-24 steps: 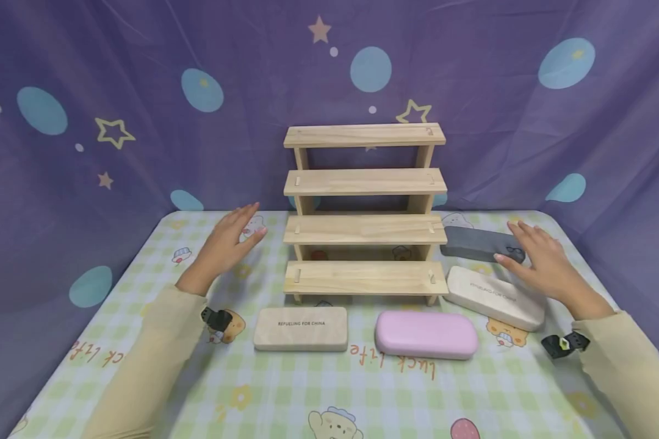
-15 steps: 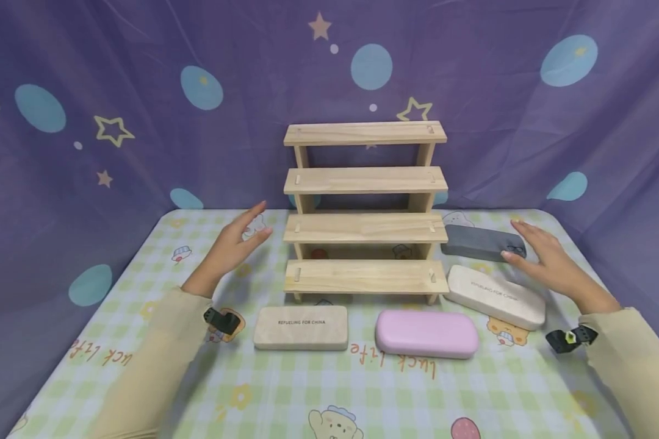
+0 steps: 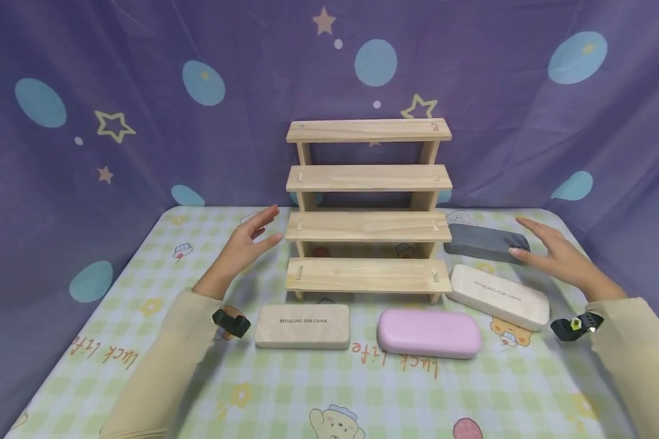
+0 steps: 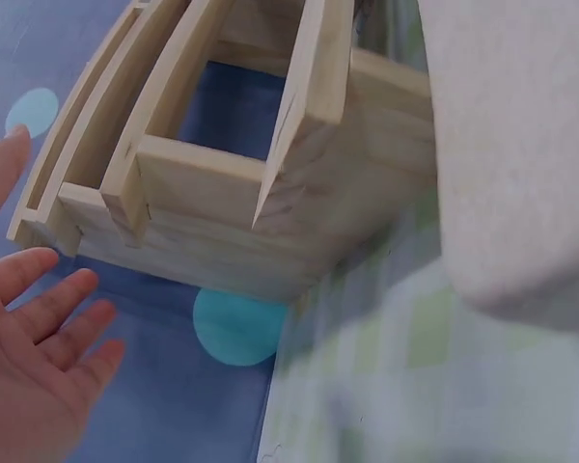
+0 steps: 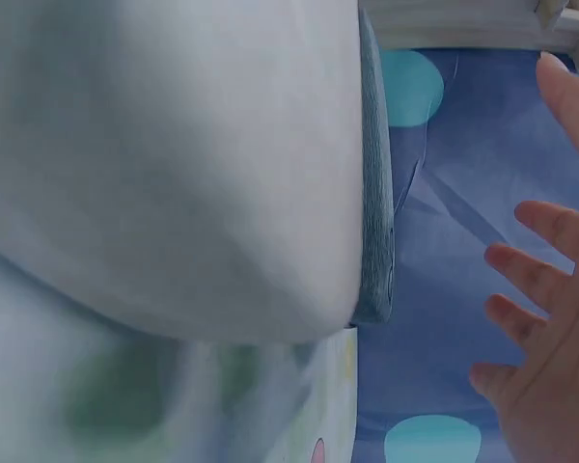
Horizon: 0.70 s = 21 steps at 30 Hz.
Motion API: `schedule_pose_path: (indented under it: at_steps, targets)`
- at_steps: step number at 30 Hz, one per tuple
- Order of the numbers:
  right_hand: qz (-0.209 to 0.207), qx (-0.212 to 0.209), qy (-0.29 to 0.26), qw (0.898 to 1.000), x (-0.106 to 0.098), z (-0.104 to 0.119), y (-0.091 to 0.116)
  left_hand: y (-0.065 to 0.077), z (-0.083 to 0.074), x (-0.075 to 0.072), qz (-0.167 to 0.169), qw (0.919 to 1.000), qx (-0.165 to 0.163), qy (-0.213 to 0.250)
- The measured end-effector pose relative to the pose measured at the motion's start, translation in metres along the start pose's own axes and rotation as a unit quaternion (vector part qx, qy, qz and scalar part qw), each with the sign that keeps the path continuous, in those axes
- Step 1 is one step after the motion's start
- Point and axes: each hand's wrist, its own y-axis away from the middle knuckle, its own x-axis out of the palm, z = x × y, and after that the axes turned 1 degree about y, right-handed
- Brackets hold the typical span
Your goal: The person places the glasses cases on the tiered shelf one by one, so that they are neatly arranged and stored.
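Note:
A four-step look marks the wooden display rack (image 3: 369, 227), standing at the middle back of the table. My left hand (image 3: 245, 244) is held to its left, fingers extended and thumb apart, with nothing in it; the left wrist view shows the same spread hand (image 4: 39, 357). On the other side, my right hand (image 3: 562, 259) hovers by the grey glasses case (image 3: 486, 242), its thumb overlapping the case's right end in the head view. Just below that hand lies a cream glasses case (image 3: 500, 297), set at a slant. The right wrist view shows the right hand (image 5: 560, 328) holding nothing.
In front of the rack lie a beige glasses case (image 3: 302, 327) with printed lettering and a pink glasses case (image 3: 429, 333). A checked tablecloth (image 3: 285, 396) covers the table. Behind it hangs a purple curtain (image 3: 241, 152) with stars and dots.
My left hand has moved right, closer to the rack. The right hand has shifted slightly right, uncovering more of the grey case. The glasses cases have stayed in place.

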Motion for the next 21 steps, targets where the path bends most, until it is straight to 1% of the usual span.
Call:
schedule_pose_path:
  at_steps: [3, 5, 8, 11, 13, 18, 21]
  targets:
    - [0.013, 0.017, -0.017, 1.0, -0.003, -0.004, -0.004, -0.002, 0.001, 0.003, -0.005, 0.9999, -0.005, 0.008]
    - [0.028, 0.042, -0.031, 0.998, -0.005, -0.007, -0.006, -0.004, 0.002, 0.006, -0.009, 0.9999, -0.008, 0.007]
    - [0.055, 0.084, -0.048, 0.994, -0.009, -0.012, -0.008, -0.005, 0.004, 0.008, -0.011, 0.9998, -0.012, 0.006]
    - [0.078, 0.11, -0.068, 0.989, -0.014, -0.018, -0.009, -0.008, 0.003, 0.012, -0.015, 0.9995, -0.019, 0.02]
    - [0.088, 0.115, -0.082, 0.986, -0.017, -0.021, -0.009, -0.009, 0.002, 0.014, -0.019, 0.999, -0.024, 0.033]
    - [0.104, 0.11, -0.121, 0.981, -0.022, -0.029, -0.009, -0.013, -0.001, 0.019, -0.024, 0.9973, -0.04, 0.057]
    - [0.107, 0.112, -0.13, 0.979, -0.021, -0.036, -0.007, -0.014, -0.002, 0.022, -0.024, 0.9962, -0.052, 0.067]
